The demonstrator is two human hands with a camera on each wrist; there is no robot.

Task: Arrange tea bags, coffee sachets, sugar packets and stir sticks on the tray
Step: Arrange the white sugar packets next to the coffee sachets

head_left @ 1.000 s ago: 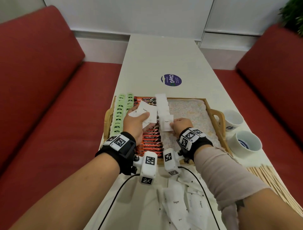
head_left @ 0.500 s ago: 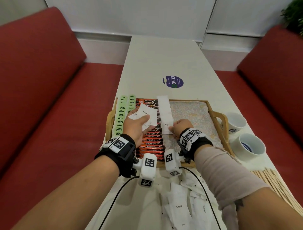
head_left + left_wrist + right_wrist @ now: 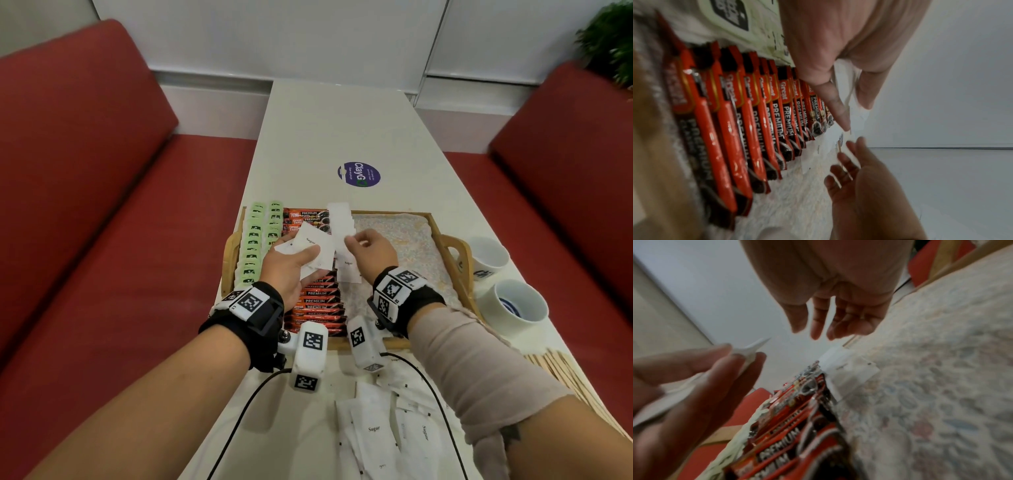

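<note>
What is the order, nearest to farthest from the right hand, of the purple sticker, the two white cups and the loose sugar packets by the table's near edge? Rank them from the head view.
Measured from the right hand:
1. White cups, just right of the tray.
2. Loose sugar packets, near table edge, below the wrists. Close to the sticker; this ranking is tentative.
3. Purple sticker, beyond the tray.

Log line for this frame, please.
left hand: holds sugar packets | right hand: open, empty, above tray | stir sticks: on table
</note>
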